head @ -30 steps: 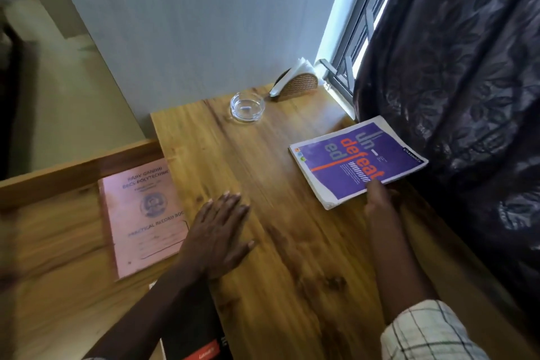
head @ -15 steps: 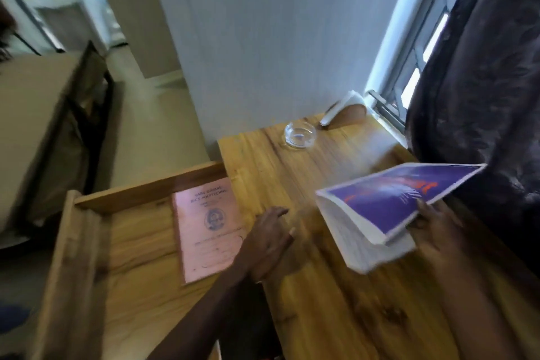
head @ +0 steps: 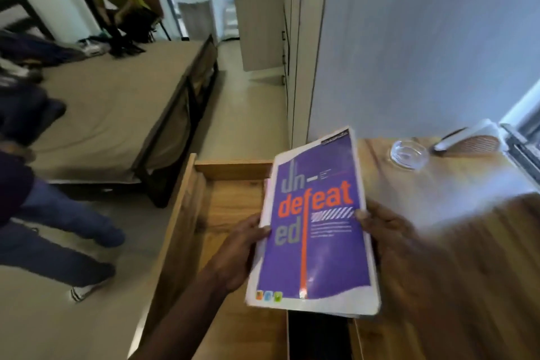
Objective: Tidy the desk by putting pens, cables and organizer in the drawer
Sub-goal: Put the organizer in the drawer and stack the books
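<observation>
Left grip (head: 237, 254), right grip (head: 390, 242) clasp glossy purple book (head: 317, 245), seemingly over drawer (head: 233, 170).

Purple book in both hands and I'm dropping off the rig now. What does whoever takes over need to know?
Left hand grips the purple book by its left edge; right hand grips the right edge.
The book is held face up over the open drawer and the desk edge.
No pens, cables or organizer in view, so nothing is confirmed stowed; the drawer floor under the book is hidden.
Left to do: put the book down, find those items, put them in the drawer.
A glass ashtray and a woven holder sit at the desk's far end.
</observation>
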